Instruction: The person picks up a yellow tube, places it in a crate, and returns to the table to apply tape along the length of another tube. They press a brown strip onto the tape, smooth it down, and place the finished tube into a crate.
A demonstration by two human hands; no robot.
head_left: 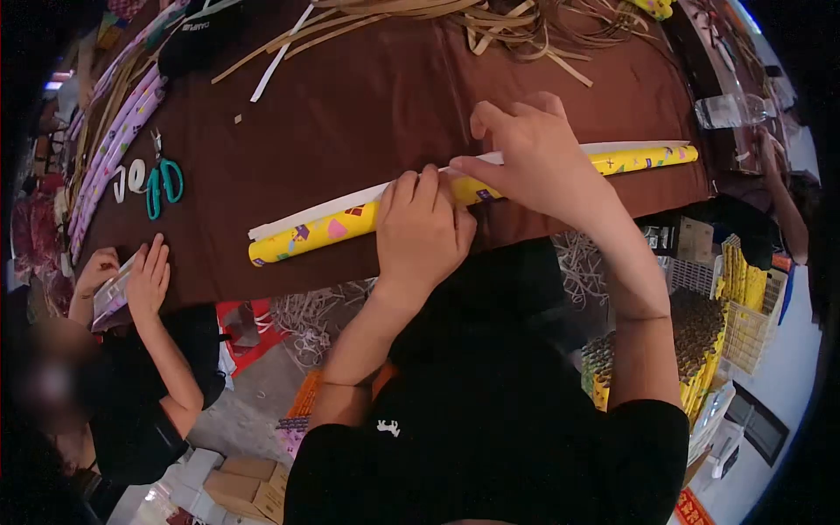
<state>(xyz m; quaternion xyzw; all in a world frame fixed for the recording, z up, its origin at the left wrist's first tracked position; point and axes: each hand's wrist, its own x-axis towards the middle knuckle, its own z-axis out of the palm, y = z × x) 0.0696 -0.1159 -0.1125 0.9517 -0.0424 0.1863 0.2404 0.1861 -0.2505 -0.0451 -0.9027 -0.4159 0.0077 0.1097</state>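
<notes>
A long yellow roll [337, 227] with a colourful printed pattern lies slantwise near the table's front edge, a white strip [324, 206] running along its far side. My left hand [420, 227] rests over the roll's middle, fingers bent over the top and thumb on the near side. Just to the right, my right hand [529, 149] arches above the roll. Its thumb reaches left to the white strip, while the other fingers are curled and raised, apart from the thumb. What lies under both palms is hidden.
Teal-handled scissors [164, 185] lie at left beside long lilac patterned rolls [114, 153]. Brown strips [516, 26] pile up at the back. A plastic bottle [733, 111] is at far right. At left, another person's hands [149, 276] hold a lilac piece. Yellow rolls [744, 276] are stacked below right.
</notes>
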